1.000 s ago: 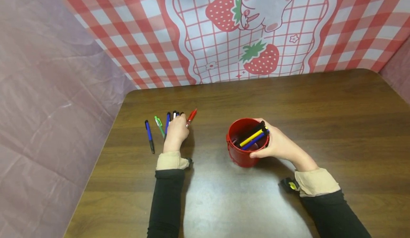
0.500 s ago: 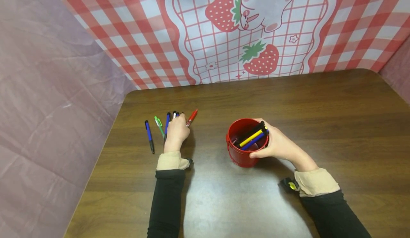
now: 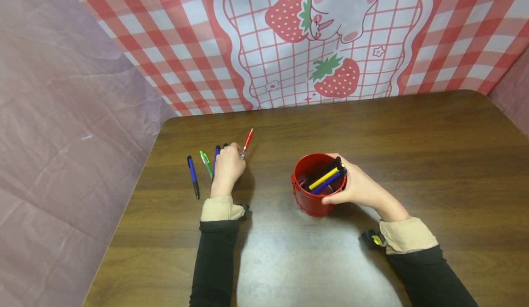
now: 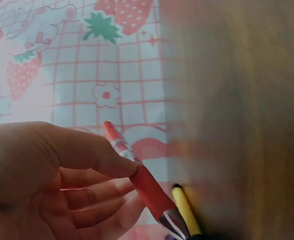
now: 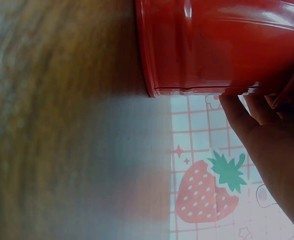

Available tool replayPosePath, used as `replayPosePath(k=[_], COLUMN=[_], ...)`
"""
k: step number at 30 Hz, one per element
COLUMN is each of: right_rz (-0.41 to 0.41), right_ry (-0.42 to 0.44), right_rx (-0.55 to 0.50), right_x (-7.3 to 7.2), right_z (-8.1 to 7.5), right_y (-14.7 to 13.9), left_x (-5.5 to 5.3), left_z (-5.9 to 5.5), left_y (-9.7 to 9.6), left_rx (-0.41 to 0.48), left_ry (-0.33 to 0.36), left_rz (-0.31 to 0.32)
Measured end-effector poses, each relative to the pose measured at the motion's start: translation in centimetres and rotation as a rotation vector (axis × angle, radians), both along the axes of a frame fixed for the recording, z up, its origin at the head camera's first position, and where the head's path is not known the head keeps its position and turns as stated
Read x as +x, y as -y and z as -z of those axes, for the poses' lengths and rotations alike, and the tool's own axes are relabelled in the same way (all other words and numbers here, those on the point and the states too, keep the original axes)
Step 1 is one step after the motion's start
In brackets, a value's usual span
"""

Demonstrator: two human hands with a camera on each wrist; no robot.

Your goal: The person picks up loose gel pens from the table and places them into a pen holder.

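Observation:
My left hand [image 3: 228, 165] pinches a red pen [image 3: 247, 142] between thumb and fingers at the left of the table. The left wrist view shows the red pen [image 4: 154, 193] slanting past the thumb, with a yellow pen [image 4: 186, 206] close beyond its silver tip. Dark-capped pens lie partly hidden under that hand, among them a blue pen [image 3: 216, 154]. Around the right side of a red bucket [image 3: 314, 204], my right hand [image 3: 358, 184] grips with its thumb on the near side. Inside the bucket lean a yellow pen [image 3: 324, 177], a blue one [image 3: 327, 184] and black ones.
A green pen [image 3: 205, 159] and a blue-and-black pen [image 3: 192, 177] lie left of my left hand on the wooden table [image 3: 392, 132]. Behind the table hangs a red-and-white checked cloth [image 3: 198, 45]; a pinkish sheet [image 3: 74, 114] covers the left side.
My left hand has shifted slightly, and the red pen has moved away from me and turned more upright in view. My right hand and the bucket stay in place.

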State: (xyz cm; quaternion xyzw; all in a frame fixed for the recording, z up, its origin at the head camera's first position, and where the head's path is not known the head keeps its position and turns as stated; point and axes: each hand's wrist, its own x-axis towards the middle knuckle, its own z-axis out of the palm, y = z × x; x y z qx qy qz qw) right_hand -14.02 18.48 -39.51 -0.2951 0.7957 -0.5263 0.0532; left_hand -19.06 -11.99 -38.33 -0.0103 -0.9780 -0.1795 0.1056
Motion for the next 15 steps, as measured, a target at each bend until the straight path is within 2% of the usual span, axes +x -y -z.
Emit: replayPosePath(k=[5,7,12,15], right_rz=[0.006,0.010,0.014,0.013], right_ry=[-0.010,-0.014,-0.011,-0.006], right_rx=[0.006,0.007,0.011,0.017], right_x=[0.0,0.0,0.1,0.0], right_z=[0.0,0.0,-0.1,-0.1], right_y=[0.2,0.2,0.1,0.1], left_x=[0.2,0.2,0.1,0.1], left_z=[-0.7,-0.7,-0.1,0.0], left_y=[-0.3,-0.5,-1.3,-2.0], left_rx=[0.070,0.072,0.022,0.019], left_ry=[-0.065,-0.079,-0.033,-0.002], left_rz=[-0.025,-0.009,0.073,0.100])
